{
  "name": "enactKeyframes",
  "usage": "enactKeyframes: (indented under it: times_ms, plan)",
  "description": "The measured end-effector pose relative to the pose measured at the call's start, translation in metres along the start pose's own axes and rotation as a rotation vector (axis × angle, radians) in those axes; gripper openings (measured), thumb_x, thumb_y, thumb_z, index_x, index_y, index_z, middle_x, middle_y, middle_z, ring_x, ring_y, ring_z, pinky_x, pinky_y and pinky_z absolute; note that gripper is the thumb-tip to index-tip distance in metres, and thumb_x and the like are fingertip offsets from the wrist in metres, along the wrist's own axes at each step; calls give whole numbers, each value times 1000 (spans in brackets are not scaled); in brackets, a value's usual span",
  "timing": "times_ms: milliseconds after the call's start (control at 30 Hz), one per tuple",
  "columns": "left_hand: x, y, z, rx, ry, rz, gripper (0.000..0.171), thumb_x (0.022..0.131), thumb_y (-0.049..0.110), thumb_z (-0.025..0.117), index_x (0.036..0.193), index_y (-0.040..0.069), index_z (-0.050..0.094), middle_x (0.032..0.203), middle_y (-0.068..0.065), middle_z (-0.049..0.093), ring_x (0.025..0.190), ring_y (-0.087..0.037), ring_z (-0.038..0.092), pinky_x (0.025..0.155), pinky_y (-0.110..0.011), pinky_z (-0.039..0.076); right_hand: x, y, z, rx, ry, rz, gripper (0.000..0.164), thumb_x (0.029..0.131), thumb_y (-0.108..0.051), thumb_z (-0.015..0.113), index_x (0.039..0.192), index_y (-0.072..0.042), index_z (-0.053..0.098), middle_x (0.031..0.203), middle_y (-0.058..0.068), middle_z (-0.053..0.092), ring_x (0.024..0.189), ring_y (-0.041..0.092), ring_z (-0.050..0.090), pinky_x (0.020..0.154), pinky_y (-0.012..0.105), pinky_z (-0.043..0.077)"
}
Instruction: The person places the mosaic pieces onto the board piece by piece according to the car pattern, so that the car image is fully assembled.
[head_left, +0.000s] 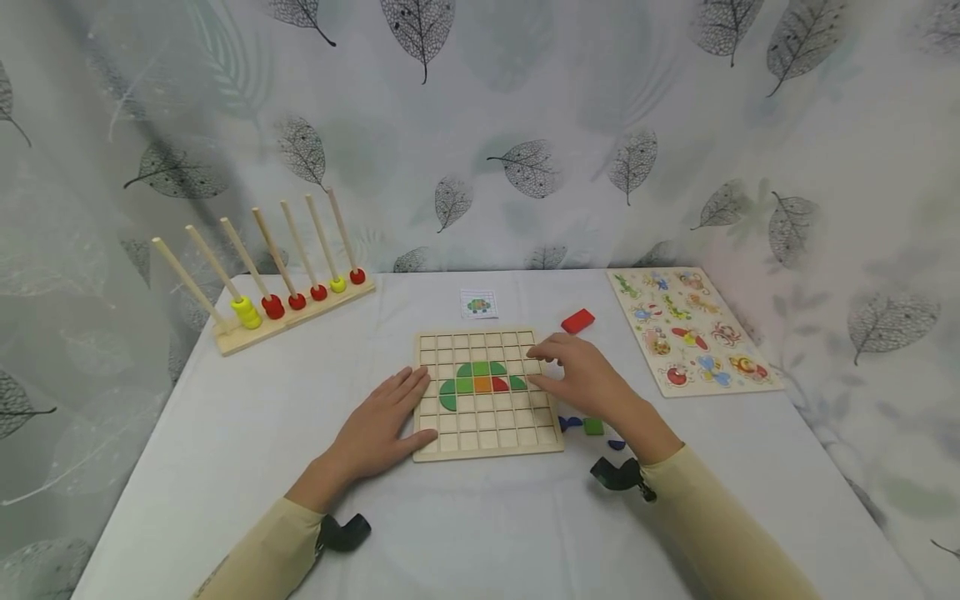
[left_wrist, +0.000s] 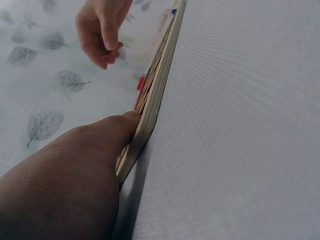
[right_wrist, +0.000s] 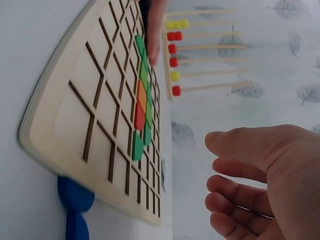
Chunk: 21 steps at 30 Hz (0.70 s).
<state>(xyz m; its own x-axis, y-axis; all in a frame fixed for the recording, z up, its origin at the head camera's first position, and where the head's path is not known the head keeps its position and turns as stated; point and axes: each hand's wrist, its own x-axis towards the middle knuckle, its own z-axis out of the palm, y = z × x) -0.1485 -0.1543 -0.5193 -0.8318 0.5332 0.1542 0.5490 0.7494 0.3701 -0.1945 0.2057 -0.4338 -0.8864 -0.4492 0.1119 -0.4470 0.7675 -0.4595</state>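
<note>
A wooden grid board (head_left: pixel 487 440) lies on the table with several green pieces (head_left: pixel 481 368), an orange square (head_left: pixel 482 384) and a red rounded piece (head_left: pixel 500 384) set in its cells. My left hand (head_left: pixel 384 425) rests against the board's left edge, fingers extended and thumb on its lower left corner. Over the board's right side hovers my right hand (head_left: pixel 581 375), fingers loosely bent. In the right wrist view, the thumb and fingers (right_wrist: pixel 235 142) are apart with nothing between them. Blue pieces (head_left: pixel 571 422) and a green square (head_left: pixel 593 427) lie beside the board, partly near the right forearm.
A picture card (head_left: pixel 478 304) lies behind the board, with a red block (head_left: pixel 577 322) to its right. At the back left stands a peg rack (head_left: pixel 307 312) with red and yellow beads. An animal picture board (head_left: pixel 693 333) lies at the right. Another blue piece (head_left: pixel 617 445) is near the right wrist.
</note>
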Motion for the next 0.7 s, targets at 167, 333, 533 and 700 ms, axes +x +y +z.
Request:
enactKeyframes:
  times_ms: [167, 333, 533, 700]
  plan:
    - [0, 2, -2, -2, -13, -7, 93, 102, 60, 65, 169, 3, 34, 177, -10, 29, 164, -32, 21, 131, -51, 24, -7, 9, -7, -13, 8, 23, 36, 95, -19, 87, 128, -7, 77, 118, 8, 73, 104, 24, 65, 91, 45, 59]
    - [0, 2, -3, 0, -9, -2, 93, 102, 59, 66, 169, 3, 34, 177, -10, 29, 164, -32, 22, 131, -50, 24, -14, 19, -11, -5, 37, 4, 37, 94, -18, 88, 128, -7, 77, 118, 8, 73, 104, 26, 66, 90, 47, 60]
    - [-1, 0, -2, 9, -7, 5, 93, 103, 60, 64, 169, 3, 34, 177, -10, 28, 164, -32, 22, 131, -49, 23, -22, 34, -16, 5, 64, -4, 36, 94, -18, 87, 128, -8, 77, 119, 8, 73, 104, 25, 65, 88, 46, 59]
    - [-1, 0, -2, 8, 2, 12, 92, 103, 60, 64, 169, 3, 35, 177, -10, 29, 164, -33, 22, 131, -49, 23, -28, 41, -21, 21, 60, 28, 37, 95, -18, 86, 129, -7, 77, 122, 10, 73, 105, 30, 67, 89, 50, 59]
